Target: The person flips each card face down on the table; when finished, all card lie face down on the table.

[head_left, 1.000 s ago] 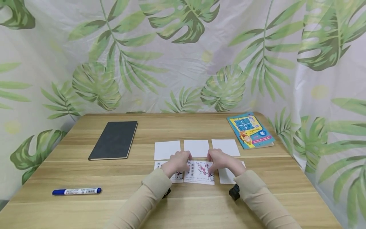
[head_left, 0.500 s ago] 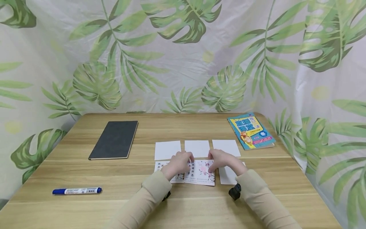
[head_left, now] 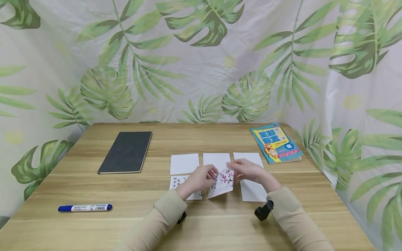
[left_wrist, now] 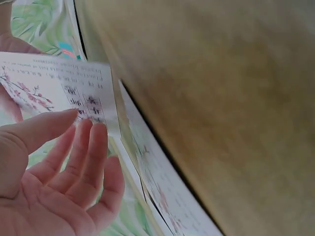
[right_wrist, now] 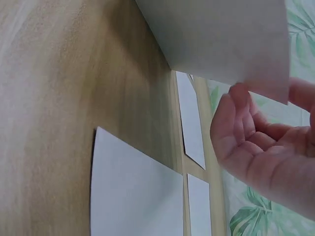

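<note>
A card printed with pink blossoms and text is lifted off the wooden table and tilted up on its right side. My right hand pinches its upper right edge; the right wrist view shows the card's white back above those fingers. My left hand is at the card's left edge. In the left wrist view its thumb and relaxed fingers lie against the printed face. A second printed card lies partly under the left hand.
Three white cards lie in a row beyond my hands, another under the right wrist. A black notebook is at the back left, a colourful booklet back right, a blue marker front left.
The blossom card lay flat under both hands; now its right side is raised and it tilts leftward. The right hand has lifted, uncovering the white card beneath it.
</note>
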`<action>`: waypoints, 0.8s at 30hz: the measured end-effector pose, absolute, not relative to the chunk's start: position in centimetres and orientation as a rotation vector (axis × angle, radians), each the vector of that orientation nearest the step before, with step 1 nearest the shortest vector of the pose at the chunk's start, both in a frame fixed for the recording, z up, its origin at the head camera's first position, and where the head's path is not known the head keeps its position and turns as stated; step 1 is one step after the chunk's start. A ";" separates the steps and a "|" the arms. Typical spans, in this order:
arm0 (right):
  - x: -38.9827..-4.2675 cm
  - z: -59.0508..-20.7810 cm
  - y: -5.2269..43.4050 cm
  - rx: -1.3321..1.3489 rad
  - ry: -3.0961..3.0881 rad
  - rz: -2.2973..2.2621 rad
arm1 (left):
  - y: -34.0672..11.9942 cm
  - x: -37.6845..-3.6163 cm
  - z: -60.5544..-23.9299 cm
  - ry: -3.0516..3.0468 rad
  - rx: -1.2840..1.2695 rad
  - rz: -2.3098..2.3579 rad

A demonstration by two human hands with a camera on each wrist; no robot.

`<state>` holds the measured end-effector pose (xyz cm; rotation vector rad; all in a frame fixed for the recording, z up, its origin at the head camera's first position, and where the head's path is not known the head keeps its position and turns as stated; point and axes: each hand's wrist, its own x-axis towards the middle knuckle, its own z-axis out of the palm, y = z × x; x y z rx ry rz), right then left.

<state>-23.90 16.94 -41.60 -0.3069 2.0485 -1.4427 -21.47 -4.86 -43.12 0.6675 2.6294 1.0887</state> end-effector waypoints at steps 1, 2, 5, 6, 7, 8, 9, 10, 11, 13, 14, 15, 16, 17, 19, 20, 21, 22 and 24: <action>-23.9 -41.6 16.9 -0.314 2.043 -1.455 | -4.8 -21.5 -43.1 2.621 0.675 1.108; -23.8 -41.5 16.9 -0.323 2.041 -1.464 | -4.8 -21.6 -43.1 2.615 0.686 1.125; -23.6 -41.3 16.8 -0.311 2.045 -1.477 | -4.7 -21.8 -43.1 2.604 0.714 1.178; -23.6 -41.2 16.7 -0.303 2.048 -1.479 | -4.6 -21.9 -43.1 2.602 0.721 1.198; -23.5 -41.2 16.7 -0.290 2.053 -1.480 | -4.6 -22.0 -43.1 2.599 0.726 1.218; -23.5 -41.2 16.6 -0.274 2.062 -1.479 | -4.6 -22.0 -43.1 2.583 0.726 1.247; -23.4 -41.2 16.5 -0.262 2.070 -1.477 | -4.6 -22.1 -43.1 2.560 0.722 1.279; -23.4 -41.2 16.4 -0.266 2.075 -1.472 | -4.6 -22.1 -43.0 2.534 0.713 1.313; -23.5 -41.2 16.3 -0.268 2.084 -1.465 | -4.6 -22.1 -42.9 2.492 0.695 1.354; -23.5 -41.3 16.1 -0.305 2.121 -1.431 | -4.6 -22.1 -42.7 2.428 0.621 1.396; -23.5 -41.4 16.0 -0.334 2.144 -1.405 | -4.7 -22.0 -42.6 2.401 0.585 1.411; -23.5 -41.4 15.9 -0.367 2.169 -1.376 | -4.7 -22.0 -42.4 2.394 0.537 1.413; -23.4 -41.5 15.8 -0.405 2.199 -1.342 | -4.8 -22.0 -42.3 2.396 0.502 1.408; -23.4 -41.5 15.7 -0.439 2.235 -1.307 | -4.9 -22.0 -42.2 2.404 0.473 1.395; -23.3 -41.6 15.6 -0.528 2.317 -1.228 | -5.0 -22.0 -42.1 2.430 0.444 1.369; -23.3 -41.6 15.5 -0.573 2.357 -1.190 | -5.0 -22.0 -42.1 2.444 0.431 1.357; -23.3 -41.6 15.4 -0.613 2.393 -1.156 | -5.1 -22.0 -42.1 2.453 0.421 1.341; -23.3 -41.7 15.3 -0.655 2.427 -1.120 | -5.1 -22.0 -42.1 2.452 0.426 1.331; -23.2 -41.8 15.1 -0.716 2.496 -1.041 | -5.1 -22.0 -42.2 2.452 0.428 1.311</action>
